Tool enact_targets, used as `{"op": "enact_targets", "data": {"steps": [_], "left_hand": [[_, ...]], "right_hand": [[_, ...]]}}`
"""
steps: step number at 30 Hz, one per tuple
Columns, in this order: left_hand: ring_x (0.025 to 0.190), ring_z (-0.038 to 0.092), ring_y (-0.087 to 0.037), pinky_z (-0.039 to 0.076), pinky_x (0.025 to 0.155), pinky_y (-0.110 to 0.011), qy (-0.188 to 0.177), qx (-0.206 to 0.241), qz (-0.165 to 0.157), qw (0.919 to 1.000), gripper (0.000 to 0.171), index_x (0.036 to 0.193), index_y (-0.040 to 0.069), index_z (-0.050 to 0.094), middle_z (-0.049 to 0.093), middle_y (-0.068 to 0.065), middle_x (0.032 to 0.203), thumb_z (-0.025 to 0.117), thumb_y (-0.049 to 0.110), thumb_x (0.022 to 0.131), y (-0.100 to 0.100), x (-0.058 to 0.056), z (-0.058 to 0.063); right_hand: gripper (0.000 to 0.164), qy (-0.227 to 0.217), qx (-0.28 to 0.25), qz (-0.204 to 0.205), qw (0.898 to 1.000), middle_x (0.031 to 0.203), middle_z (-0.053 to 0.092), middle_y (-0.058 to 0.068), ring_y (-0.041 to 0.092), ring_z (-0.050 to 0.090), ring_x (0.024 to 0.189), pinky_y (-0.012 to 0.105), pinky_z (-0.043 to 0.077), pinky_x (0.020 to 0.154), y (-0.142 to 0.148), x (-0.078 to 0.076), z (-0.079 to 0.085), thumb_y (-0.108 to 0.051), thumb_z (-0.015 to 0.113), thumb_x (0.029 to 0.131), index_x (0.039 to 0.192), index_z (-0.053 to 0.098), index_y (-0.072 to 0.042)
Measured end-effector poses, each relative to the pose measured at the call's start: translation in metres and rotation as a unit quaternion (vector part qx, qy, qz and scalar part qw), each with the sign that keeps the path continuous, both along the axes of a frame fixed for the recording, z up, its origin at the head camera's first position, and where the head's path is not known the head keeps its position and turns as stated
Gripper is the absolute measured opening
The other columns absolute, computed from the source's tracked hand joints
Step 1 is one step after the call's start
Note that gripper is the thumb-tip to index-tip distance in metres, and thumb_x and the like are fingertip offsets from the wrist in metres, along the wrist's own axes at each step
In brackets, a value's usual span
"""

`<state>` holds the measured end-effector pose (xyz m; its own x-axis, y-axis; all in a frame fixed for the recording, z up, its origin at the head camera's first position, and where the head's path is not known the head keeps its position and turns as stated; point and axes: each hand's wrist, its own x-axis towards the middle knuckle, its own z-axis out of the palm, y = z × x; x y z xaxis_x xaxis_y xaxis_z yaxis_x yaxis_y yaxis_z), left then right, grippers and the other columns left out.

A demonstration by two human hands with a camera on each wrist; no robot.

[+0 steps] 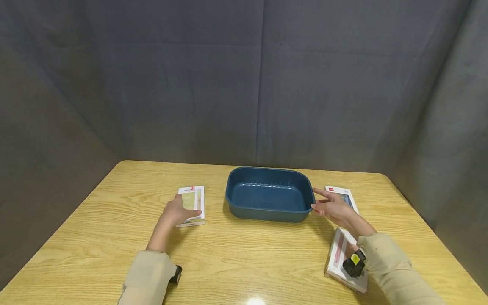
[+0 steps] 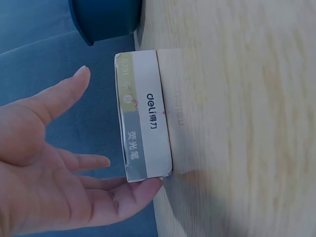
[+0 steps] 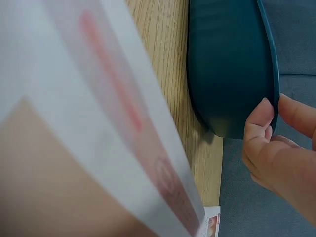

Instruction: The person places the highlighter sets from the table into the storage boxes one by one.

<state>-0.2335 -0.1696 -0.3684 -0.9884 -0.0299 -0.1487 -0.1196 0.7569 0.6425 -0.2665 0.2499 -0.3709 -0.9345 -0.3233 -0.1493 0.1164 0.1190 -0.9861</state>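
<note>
- Dark blue plastic bin (image 1: 267, 214), open side up, mid-table toward the back. What's on it?
- Right hand (image 1: 333, 209). Thumb and finger pinch the rim at the bin's right end; the right wrist view shows other fingers curled just beside them. Bin sits on the wood-grain table (image 1: 248, 258).
- Left hand (image 1: 177, 212)?
- Over the Deli highlighter box (image 1: 200, 199), left of the bin and apart from it.
- Grip state there?
- Spread. Left wrist view has the thumb standing well off the box, lower fingers right at its side edge. Whether they press on it: can't tell.
- Box pose?
- Flat on the table, green-and-white printed face up. Brand lettering is on the narrow side facing the left wrist camera.
- Right side of the table?
- Two more boxes. White box with a red logo (image 1: 345, 197) lies just beside the bin's right end, partly hidden by the right hand. White box with a pink-red stripe (image 1: 337, 258) lies nearer the person, askew, partly covered by the right wrist; contact can't be told.
- Other gear?
- Beige sleeves (image 1: 392, 267) on both arms, black wrist device (image 1: 354, 263) with a yellow patch at the right wrist, dark grey curtain (image 1: 190, 84) behind the table.
</note>
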Motion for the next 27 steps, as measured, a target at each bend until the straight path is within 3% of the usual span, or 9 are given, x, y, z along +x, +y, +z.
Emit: {"op": "enact_targets", "data": {"steps": [8, 17, 27], "left_hand": [[0.093, 0.049, -0.045, 0.042, 0.078, -0.053, -0.014, -0.038, -0.002, 0.9992, 0.090, 0.127, -0.025, 0.014, 0.041, -0.043, 0.113, 0.067, 0.030, 0.079, 0.0023, -0.0064, -0.0031], [0.107, 0.031, -0.061, 0.031, 0.084, -0.063, -0.011, -0.066, 0.000, 0.9978, 0.093, 0.126, -0.027, 0.012, 0.038, -0.046, 0.112, 0.068, 0.030, 0.078, 0.0063, -0.0080, -0.0053], [0.108, 0.032, -0.058, 0.033, 0.085, -0.061, -0.013, -0.067, 0.015, 0.9976, 0.094, 0.129, -0.023, 0.011, 0.034, -0.046, 0.116, 0.070, 0.029, 0.077, 0.0077, -0.0095, -0.0055]], "right_hand": [[0.066, -0.003, -0.009, 0.003, 1.000, 0.079, 0.042, 0.006, 0.012, 0.054, 0.069, 0.029, 0.047, 0.073, -0.0006, 0.0005, 0.0008, 0.011, 0.046, 0.087, 0.139, 0.007, 0.008], [0.066, -0.003, -0.003, 0.004, 1.000, 0.080, 0.042, 0.007, 0.012, 0.053, 0.069, 0.029, 0.047, 0.072, -0.0005, 0.0004, 0.0018, 0.010, 0.046, 0.087, 0.140, 0.007, 0.008], [0.066, -0.006, 0.003, 0.001, 1.000, 0.081, 0.042, 0.008, 0.013, 0.053, 0.071, 0.031, 0.047, 0.074, -0.0007, -0.0016, -0.0005, 0.010, 0.048, 0.087, 0.140, 0.009, 0.007]]}}
